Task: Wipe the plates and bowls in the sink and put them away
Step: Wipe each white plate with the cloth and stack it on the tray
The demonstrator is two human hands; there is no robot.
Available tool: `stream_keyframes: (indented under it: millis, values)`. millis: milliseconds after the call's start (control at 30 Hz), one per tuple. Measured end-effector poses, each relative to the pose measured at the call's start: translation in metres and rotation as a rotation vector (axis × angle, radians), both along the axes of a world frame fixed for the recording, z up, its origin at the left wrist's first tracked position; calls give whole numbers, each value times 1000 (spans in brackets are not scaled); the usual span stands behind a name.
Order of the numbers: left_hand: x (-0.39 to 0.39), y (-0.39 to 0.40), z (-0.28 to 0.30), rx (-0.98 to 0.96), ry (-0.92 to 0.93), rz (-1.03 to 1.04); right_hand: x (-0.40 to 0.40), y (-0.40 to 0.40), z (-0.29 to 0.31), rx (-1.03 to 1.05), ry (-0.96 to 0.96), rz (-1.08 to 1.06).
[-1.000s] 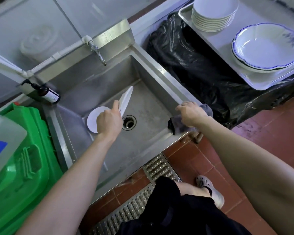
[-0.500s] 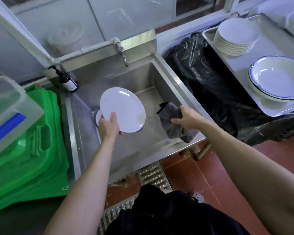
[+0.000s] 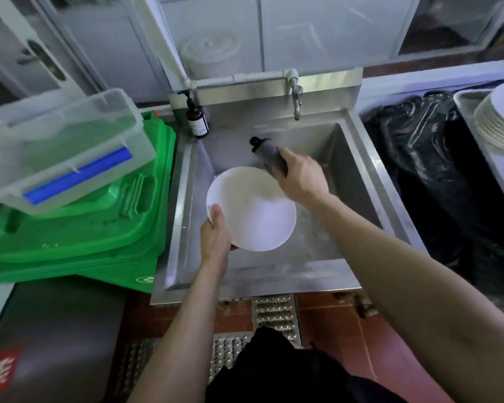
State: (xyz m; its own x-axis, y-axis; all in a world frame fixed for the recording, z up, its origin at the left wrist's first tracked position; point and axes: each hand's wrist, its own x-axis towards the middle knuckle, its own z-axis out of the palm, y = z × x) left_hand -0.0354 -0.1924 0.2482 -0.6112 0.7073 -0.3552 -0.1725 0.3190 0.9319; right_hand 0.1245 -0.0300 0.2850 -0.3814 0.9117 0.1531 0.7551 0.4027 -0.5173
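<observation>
A white plate (image 3: pixel 253 210) is held face up over the steel sink (image 3: pixel 358 181). My left hand (image 3: pixel 214 237) grips its near left rim, thumb on top. My right hand (image 3: pixel 298 177) holds a dark grey cloth (image 3: pixel 266 154) at the plate's far right edge, the cloth sticking up past my fingers. The plate covers the sink floor beneath it, so anything lying there is hidden. A stack of white plates (image 3: pixel 499 123) sits on a tray at the far right.
A tap (image 3: pixel 296 97) hangs over the sink's back wall, with a brown pump bottle (image 3: pixel 197 120) at the back left corner. Green bins (image 3: pixel 79 228) under a clear plastic box (image 3: pixel 61 146) stand left. A black bag (image 3: pixel 437 175) lies right of the sink.
My right hand has lifted the cloth off the sink's right rim and carried it to the plate's far edge. My left hand has tipped the plate up and turned it face up.
</observation>
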Motion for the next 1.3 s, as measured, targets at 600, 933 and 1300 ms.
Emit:
stream_keyframes:
  millis: [600,933,1300]
  values:
    - [-24,-5,-2,-72,251,-63,-30,-29,-63,17,-96,344]
    - [-57,12,3,-6,68,56,1,-95,-77,86,-22,620]
    - [-72,37,69,-240,132,-408,-16,-25,-66,-509,668,-93]
